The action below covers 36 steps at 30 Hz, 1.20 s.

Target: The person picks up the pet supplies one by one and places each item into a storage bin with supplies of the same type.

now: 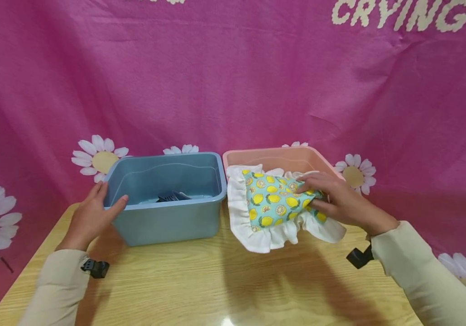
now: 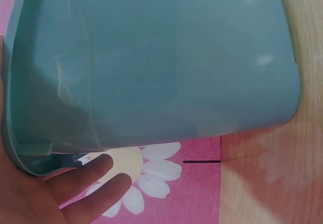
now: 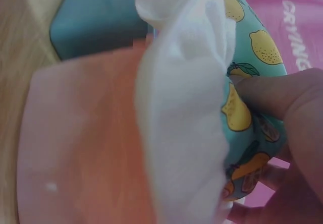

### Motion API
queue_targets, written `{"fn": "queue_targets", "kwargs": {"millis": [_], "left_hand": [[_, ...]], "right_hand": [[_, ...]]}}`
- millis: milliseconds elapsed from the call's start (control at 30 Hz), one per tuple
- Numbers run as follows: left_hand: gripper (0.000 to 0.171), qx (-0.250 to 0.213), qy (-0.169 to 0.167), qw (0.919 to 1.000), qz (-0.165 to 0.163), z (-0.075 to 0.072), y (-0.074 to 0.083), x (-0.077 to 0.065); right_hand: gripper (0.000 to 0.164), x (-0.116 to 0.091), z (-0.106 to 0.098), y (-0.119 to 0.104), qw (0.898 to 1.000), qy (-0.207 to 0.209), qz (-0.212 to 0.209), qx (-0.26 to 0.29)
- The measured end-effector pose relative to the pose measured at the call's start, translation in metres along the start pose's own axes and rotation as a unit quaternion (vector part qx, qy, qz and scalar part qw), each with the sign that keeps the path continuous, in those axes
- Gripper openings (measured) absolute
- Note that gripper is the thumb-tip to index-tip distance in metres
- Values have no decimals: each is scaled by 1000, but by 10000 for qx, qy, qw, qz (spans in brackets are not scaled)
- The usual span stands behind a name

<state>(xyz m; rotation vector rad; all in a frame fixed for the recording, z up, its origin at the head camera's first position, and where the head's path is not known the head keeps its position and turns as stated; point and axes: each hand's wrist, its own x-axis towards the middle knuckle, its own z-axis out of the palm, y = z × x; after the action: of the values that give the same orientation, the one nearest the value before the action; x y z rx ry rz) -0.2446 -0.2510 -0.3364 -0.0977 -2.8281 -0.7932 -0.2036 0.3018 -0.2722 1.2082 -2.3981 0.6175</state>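
My right hand (image 1: 342, 198) pinches a lemon-print cloth piece (image 1: 272, 199) with a broad white frill, thumb in front and fingers bunching the fabric. It overlaps the front of a pink plastic bin (image 1: 275, 156) in the head view. The right wrist view shows the frill (image 3: 186, 98) hanging beside the bin's wall (image 3: 86, 148). At the left, my left hand (image 1: 92, 215) rests against the corner of a blue plastic bin (image 1: 169, 222), its rim between thumb and fairly straight, spread fingers (image 2: 96, 193). A dark fork (image 1: 169, 196) lies inside the blue bin.
Both bins stand side by side toward the back of a wooden table (image 1: 175, 280). Behind them hangs a magenta cloth (image 1: 216, 81) with daisies and pale lettering. A black strap device (image 1: 96, 268) sits at my left wrist, another (image 1: 360, 257) at my right.
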Motion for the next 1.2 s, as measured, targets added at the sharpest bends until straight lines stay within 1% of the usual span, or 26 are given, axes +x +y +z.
{"fn": "queue_targets", "kwargs": {"millis": [100, 233, 400, 500, 667, 767, 933, 1067, 1200], "left_hand": [[95, 4, 18, 10000, 20, -1, 0, 0], [96, -30, -32, 10000, -21, -1, -1, 0], [97, -47, -46, 9999, -85, 0, -3, -1], [97, -20, -30, 9999, -96, 1, -3, -1], [97, -25, -29, 9999, -121, 2, -1, -1], [97, -18, -8, 9999, -144, 2, 0, 0], [94, 53, 66, 10000, -39, 4, 2, 0], [93, 57, 65, 10000, 10, 3, 1, 0], [93, 45, 34, 10000, -50, 3, 0, -1]], "right_hand": [[40, 6, -5, 13, 9995, 70, 242, -186], [35, 13, -8, 27, 9979, 24, 573, -316], [30, 22, -6, 40, 9951, -177, 946, -226], [28, 26, -4, 47, 9943, -197, 1025, -240], [26, 34, -2, 56, 9953, -6, 871, -429], [25, 38, 3, 60, 9952, 65, 815, -539], [23, 41, 11, 69, 9944, 222, 749, -718], [22, 46, 17, 79, 9936, 241, 681, -864], [20, 51, 25, 92, 9931, 216, 647, -957]]}}
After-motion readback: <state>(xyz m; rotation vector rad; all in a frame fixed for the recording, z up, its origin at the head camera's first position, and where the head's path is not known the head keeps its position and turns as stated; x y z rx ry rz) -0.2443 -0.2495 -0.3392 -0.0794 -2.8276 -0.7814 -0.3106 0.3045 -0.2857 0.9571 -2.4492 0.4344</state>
